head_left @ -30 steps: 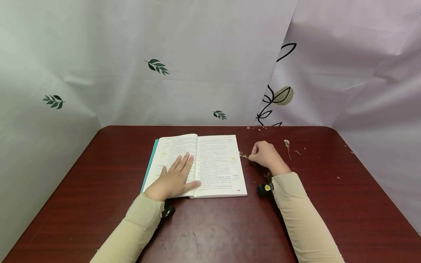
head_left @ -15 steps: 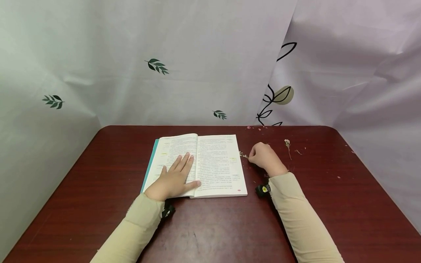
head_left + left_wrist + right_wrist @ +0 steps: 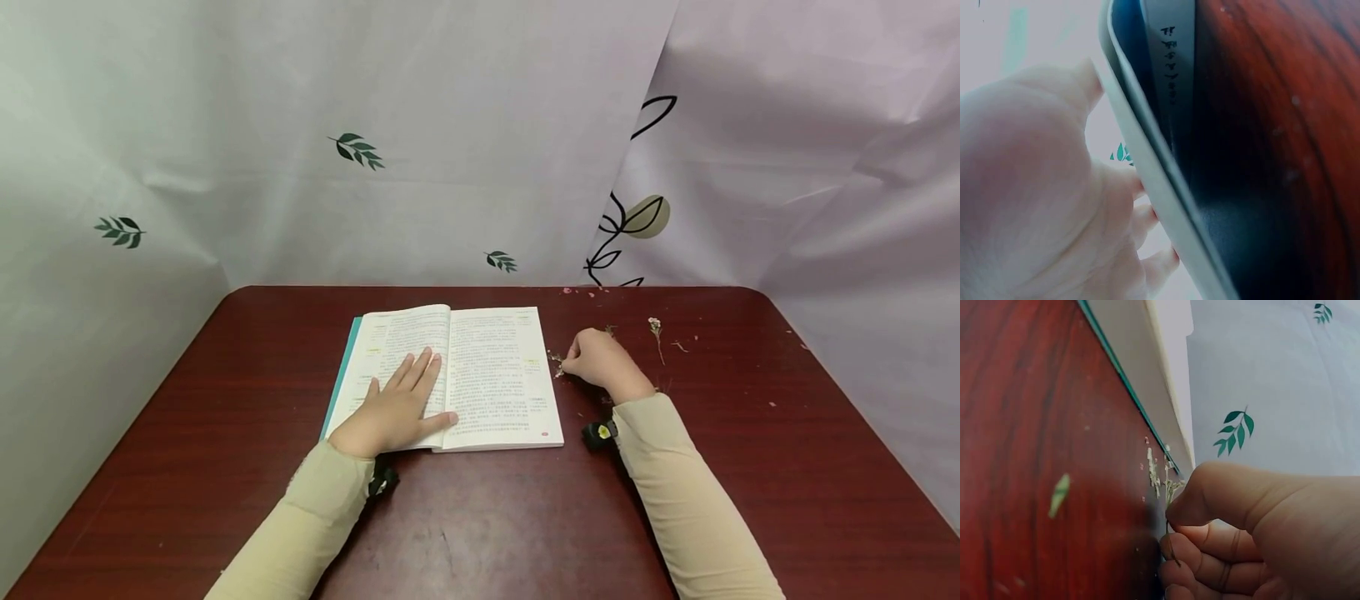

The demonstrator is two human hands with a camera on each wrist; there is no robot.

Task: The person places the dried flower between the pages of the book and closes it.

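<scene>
The left hand (image 3: 392,414) lies, fingers spread, on the open white-paged, teal-covered book (image 3: 497,383) — right of it, the right hand (image 3: 603,362) pinches a thin, white-flowered sprig (image 3: 1170,489).

Between the open book (image 3: 495,367) and the right hand (image 3: 603,362), a flower sprig (image 3: 1171,486) bars the narrow gap; the worktop (image 3: 247,367) offers wide passage left of the book.

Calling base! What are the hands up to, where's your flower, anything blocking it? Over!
Left hand spread on open book. Right hand pinching flower sprig beside book's right edge. Nothing big in the way; second sprig lies farther right.
</scene>
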